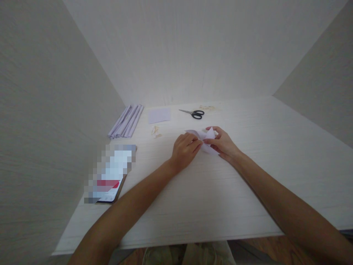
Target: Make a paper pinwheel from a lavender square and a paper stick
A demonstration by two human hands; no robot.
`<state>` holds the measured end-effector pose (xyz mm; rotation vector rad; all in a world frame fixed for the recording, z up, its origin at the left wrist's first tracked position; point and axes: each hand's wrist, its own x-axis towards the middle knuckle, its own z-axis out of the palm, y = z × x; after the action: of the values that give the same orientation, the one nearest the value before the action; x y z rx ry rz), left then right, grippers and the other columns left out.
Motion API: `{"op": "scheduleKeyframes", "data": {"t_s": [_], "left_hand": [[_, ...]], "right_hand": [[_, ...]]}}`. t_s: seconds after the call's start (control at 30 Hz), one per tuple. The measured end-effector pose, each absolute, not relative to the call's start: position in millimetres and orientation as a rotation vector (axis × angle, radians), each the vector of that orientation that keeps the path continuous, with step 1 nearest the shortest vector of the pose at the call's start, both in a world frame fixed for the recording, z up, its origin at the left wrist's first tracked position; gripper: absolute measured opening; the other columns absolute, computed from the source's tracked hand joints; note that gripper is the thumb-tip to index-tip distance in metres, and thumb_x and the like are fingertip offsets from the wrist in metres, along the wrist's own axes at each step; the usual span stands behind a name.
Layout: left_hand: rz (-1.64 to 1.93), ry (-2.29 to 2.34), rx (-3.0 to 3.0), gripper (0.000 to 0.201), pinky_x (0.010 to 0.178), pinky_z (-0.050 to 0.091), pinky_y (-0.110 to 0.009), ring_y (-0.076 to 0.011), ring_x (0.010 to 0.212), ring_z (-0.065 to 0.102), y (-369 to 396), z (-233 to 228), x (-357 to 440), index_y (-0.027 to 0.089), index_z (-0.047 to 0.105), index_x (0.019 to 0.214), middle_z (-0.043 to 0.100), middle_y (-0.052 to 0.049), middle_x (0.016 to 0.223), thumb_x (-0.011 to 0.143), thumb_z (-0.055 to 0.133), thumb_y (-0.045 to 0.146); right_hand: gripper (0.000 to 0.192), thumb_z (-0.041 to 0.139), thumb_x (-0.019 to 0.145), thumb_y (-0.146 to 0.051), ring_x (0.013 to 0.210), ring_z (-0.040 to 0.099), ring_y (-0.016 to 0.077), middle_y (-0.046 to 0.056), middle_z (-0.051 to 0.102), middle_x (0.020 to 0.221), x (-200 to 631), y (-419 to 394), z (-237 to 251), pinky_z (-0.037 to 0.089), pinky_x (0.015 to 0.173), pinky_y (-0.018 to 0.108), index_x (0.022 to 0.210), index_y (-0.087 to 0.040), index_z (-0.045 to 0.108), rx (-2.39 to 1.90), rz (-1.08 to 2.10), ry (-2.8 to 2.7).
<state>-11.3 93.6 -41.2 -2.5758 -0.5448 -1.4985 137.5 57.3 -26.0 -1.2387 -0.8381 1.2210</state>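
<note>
Pale lilac thin-paper piece (210,134), corners curled up, on the white streaked table (176,206); left hand (185,150) and right hand (223,143) pinch its middle. Likely light, floppy, crease-prone; best held lightly at centre.

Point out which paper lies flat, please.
The sheet left of the scissors; the paper between the left hand and right hand is bent, and the bundle is rolled or folded narrow.

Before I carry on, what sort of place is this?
Probably a small craft booth. A white table stands between pale walls, with scissors and what look like rolled papers on it, and the left hand and right hand hold a bent paper.
</note>
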Motion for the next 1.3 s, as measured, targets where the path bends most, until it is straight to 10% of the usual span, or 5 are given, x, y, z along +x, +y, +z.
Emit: {"op": "scheduleKeyframes", "data": {"t_s": [1.3], "left_hand": [[-1.013, -0.640, -2.828, 0.027, 0.072, 0.033, -0.032, -0.0176, 0.083, 0.044, 92, -33, -13, 0.014, 0.058, 0.088, 0.055, -0.007, 0.087, 0.084, 0.035, 0.027]], "right_hand": [[0.043, 0.070, 0.046, -0.015, 0.049, 0.051, 0.0055, -0.008, 0.054, 0.057, 136, 56, -23, 0.039, 0.045, 0.017, 0.083, -0.021, 0.049, -1.209, 1.235, -0.779]]}}
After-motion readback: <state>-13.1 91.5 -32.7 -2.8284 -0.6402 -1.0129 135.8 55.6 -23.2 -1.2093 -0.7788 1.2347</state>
